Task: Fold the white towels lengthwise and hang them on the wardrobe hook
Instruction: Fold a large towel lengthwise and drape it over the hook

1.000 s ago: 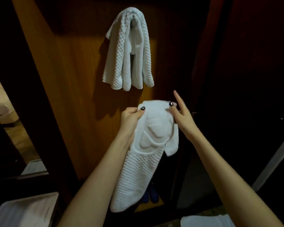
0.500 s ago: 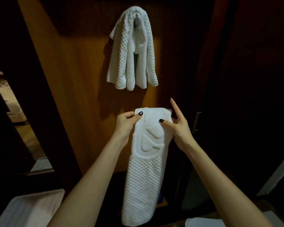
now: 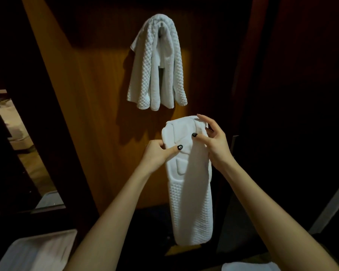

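Pinching folded white towel (image 3: 190,192) at left edge with left hand (image 3: 157,153), thumb across front | gripping top right with right hand (image 3: 213,141), fingers curled round it | letting its length hang below fingers | facing second towel (image 3: 157,75) draped over hook (image 3: 161,29) above fingertips

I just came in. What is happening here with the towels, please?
A person is holding a folded white towel in front of a wooden wardrobe panel. The left hand pinches its left edge near the top, and the right hand grips its upper right part; the rest hangs down as a narrow strip. A second white towel is draped over the hook above. The held towel is not yet hung.
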Demonstrator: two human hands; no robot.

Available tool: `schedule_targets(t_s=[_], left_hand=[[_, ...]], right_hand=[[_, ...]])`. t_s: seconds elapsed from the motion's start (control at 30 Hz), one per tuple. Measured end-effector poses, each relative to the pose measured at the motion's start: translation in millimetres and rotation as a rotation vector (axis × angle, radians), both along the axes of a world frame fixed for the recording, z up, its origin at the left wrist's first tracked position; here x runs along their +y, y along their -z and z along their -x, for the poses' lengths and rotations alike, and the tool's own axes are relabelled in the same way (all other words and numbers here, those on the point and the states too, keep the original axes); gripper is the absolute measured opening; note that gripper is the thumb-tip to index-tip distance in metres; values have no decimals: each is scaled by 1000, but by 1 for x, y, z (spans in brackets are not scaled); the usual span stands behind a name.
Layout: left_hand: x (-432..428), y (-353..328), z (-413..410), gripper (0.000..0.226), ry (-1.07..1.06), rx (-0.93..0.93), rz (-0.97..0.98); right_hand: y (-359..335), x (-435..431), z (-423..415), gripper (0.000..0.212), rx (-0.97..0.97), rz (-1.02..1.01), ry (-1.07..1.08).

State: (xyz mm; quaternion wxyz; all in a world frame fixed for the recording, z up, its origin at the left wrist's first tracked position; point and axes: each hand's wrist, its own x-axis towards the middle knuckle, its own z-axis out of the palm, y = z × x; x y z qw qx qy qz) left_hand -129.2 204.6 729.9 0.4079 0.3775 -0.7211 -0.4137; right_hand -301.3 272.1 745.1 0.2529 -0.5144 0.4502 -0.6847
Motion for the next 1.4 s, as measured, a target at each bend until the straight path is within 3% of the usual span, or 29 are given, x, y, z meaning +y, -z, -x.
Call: schedule_targets(t_s=[0.17,0.23,0.33,0.4,0.53,0.67,0.83,1.0,1.23,1.4], left_hand=[[7,-1,-1,29,43,273,-120],[8,-6,0,27,63,360,-157],[9,-14,1,19,112,430,-193],[9,-17,3,17,118,468,-219],[10,-17,6,36,36,470,-226],[8,-15,3,22,-55,493,-265],[3,-23,-11,23,-18,494,-259],[7,-32,-18,23,59,489,-187],[-4,-39,-29,36,-120,132,185],[-7,-33,-40,16,-138,266,116]], right_hand=[[-8,5,5,28,74,-25,33],[-13,4,8,35,91,-50,18],[-8,7,9,59,-106,-139,-31],[5,11,4,69,-112,-214,-11],[37,23,-11,76,135,-196,101],[50,25,-24,59,222,-128,270],[38,16,-32,46,89,-91,89],[28,10,-38,57,208,-48,3],[13,4,-35,44,107,30,-47],[-5,0,-32,33,172,22,-122]])
